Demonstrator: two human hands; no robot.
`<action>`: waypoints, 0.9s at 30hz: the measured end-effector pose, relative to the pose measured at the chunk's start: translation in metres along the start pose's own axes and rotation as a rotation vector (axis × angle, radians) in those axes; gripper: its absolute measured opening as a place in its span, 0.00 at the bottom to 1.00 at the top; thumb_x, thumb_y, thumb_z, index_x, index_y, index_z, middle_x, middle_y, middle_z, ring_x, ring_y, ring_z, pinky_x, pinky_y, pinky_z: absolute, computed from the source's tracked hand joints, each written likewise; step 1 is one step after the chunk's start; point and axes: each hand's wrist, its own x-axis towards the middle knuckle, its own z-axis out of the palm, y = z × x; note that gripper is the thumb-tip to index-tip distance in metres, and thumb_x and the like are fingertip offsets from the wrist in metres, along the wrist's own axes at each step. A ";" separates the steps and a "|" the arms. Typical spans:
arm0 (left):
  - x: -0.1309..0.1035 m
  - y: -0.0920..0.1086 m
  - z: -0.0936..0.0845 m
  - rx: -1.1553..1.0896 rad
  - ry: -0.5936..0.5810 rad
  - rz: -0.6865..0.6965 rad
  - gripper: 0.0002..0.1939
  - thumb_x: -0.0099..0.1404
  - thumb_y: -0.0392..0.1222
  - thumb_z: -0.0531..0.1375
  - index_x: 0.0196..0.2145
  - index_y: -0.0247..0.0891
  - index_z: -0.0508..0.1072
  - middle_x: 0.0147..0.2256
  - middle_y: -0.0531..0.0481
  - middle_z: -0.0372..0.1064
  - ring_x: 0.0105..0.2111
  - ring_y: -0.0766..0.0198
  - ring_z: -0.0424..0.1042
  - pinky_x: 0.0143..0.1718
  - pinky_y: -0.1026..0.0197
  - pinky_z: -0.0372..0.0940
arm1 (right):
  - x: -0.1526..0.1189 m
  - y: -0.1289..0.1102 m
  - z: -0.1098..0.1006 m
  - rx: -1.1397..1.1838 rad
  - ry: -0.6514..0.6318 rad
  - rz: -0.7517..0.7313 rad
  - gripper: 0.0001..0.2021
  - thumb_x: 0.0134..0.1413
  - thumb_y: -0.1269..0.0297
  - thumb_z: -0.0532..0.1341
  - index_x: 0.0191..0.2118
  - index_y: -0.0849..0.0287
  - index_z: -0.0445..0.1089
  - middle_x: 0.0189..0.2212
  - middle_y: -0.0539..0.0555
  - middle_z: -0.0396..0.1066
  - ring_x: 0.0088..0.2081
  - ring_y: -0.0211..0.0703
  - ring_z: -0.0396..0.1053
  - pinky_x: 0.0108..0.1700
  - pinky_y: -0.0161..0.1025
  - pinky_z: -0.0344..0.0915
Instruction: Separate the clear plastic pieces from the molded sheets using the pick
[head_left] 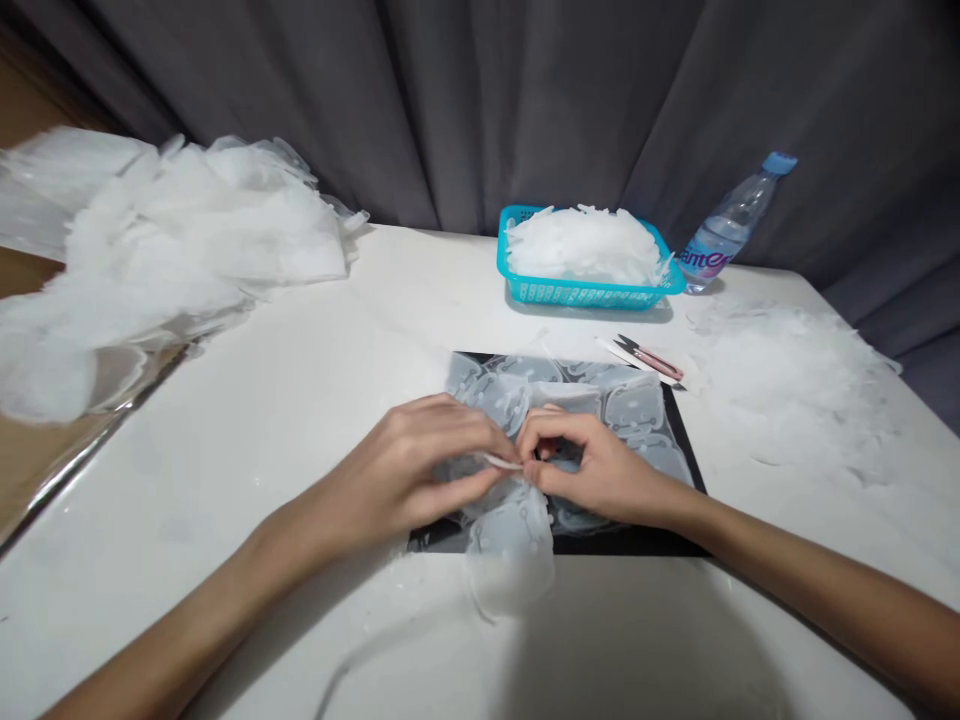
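A small translucent white piece (504,463) is pinched between my two hands above a black mat (630,542). My left hand (435,455) has its thumb and fingers closed on the piece's left part. My right hand (581,455) is closed at its right end, with thumb and index fingertip together. Several translucent sheets with rounded outlines (634,408) lie on the mat under and around my hands. One such sheet (512,560) hangs over the mat's front edge onto the white table (300,400).
A blue basket (592,295) full of white pieces stands at the back, beside a water bottle (724,235). Small snips (651,358) lie behind the mat. Translucent scraps (802,380) are at the right; a large heap of sheets (195,225) is at the left.
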 end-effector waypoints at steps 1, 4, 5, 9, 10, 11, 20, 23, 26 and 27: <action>-0.001 0.004 0.003 0.131 0.034 0.117 0.07 0.74 0.33 0.60 0.46 0.36 0.79 0.40 0.48 0.81 0.39 0.63 0.78 0.45 0.60 0.69 | 0.000 0.001 -0.001 0.001 0.000 -0.007 0.09 0.56 0.76 0.62 0.28 0.58 0.66 0.28 0.46 0.64 0.35 0.38 0.61 0.43 0.37 0.57; -0.007 0.016 0.011 0.500 0.142 0.458 0.11 0.74 0.30 0.56 0.43 0.30 0.80 0.42 0.44 0.82 0.40 0.60 0.78 0.47 0.58 0.69 | 0.002 0.004 -0.003 -0.003 -0.046 -0.036 0.08 0.54 0.77 0.61 0.28 0.58 0.66 0.29 0.46 0.65 0.36 0.38 0.61 0.42 0.36 0.58; -0.009 0.019 0.013 0.559 0.121 0.502 0.13 0.75 0.31 0.55 0.43 0.31 0.81 0.43 0.45 0.82 0.41 0.60 0.78 0.49 0.59 0.69 | 0.003 0.006 -0.003 -0.009 -0.061 -0.046 0.08 0.53 0.77 0.62 0.28 0.58 0.66 0.29 0.46 0.65 0.36 0.38 0.61 0.41 0.35 0.58; -0.014 0.019 0.015 0.444 0.076 0.447 0.15 0.76 0.33 0.53 0.47 0.40 0.80 0.44 0.48 0.82 0.42 0.60 0.80 0.50 0.60 0.71 | 0.007 0.014 -0.002 -0.106 -0.031 -0.077 0.08 0.52 0.78 0.62 0.29 0.58 0.66 0.28 0.46 0.63 0.35 0.38 0.60 0.39 0.35 0.57; -0.014 0.017 0.013 0.339 0.080 0.362 0.13 0.76 0.34 0.55 0.50 0.43 0.78 0.43 0.49 0.82 0.42 0.60 0.80 0.49 0.59 0.72 | 0.007 0.016 -0.002 -0.128 -0.012 -0.077 0.08 0.52 0.78 0.62 0.29 0.58 0.65 0.28 0.45 0.63 0.34 0.38 0.60 0.39 0.35 0.57; -0.013 0.014 0.011 0.216 0.090 0.249 0.12 0.76 0.36 0.57 0.51 0.45 0.77 0.43 0.49 0.82 0.42 0.59 0.81 0.47 0.58 0.72 | 0.008 0.017 -0.001 -0.139 0.001 -0.069 0.08 0.52 0.78 0.62 0.29 0.58 0.66 0.28 0.45 0.62 0.34 0.37 0.60 0.39 0.35 0.57; -0.007 -0.017 -0.006 -0.458 0.129 -0.467 0.07 0.74 0.45 0.62 0.45 0.40 0.76 0.42 0.47 0.79 0.42 0.60 0.79 0.45 0.61 0.72 | -0.001 0.011 -0.002 -0.033 0.015 -0.067 0.06 0.69 0.63 0.59 0.45 0.58 0.73 0.35 0.49 0.65 0.36 0.38 0.62 0.41 0.37 0.60; -0.009 -0.022 -0.001 -0.606 0.132 -0.452 0.08 0.74 0.44 0.62 0.46 0.38 0.75 0.43 0.44 0.78 0.45 0.57 0.79 0.48 0.57 0.72 | -0.003 0.012 0.001 -0.069 0.033 -0.110 0.07 0.66 0.59 0.65 0.42 0.57 0.73 0.35 0.49 0.65 0.37 0.39 0.63 0.42 0.38 0.61; -0.009 -0.024 0.004 -0.663 0.120 -0.445 0.08 0.75 0.44 0.62 0.46 0.38 0.74 0.44 0.43 0.78 0.46 0.56 0.79 0.49 0.56 0.72 | -0.003 0.013 0.004 -0.106 0.084 -0.162 0.05 0.66 0.62 0.65 0.39 0.57 0.73 0.33 0.49 0.64 0.36 0.39 0.63 0.42 0.38 0.62; -0.009 -0.024 0.005 -0.663 0.115 -0.446 0.07 0.75 0.44 0.62 0.46 0.38 0.74 0.44 0.43 0.77 0.46 0.57 0.78 0.48 0.56 0.72 | -0.003 0.013 0.004 -0.113 0.098 -0.174 0.05 0.66 0.63 0.64 0.38 0.57 0.73 0.32 0.49 0.64 0.36 0.40 0.64 0.42 0.39 0.62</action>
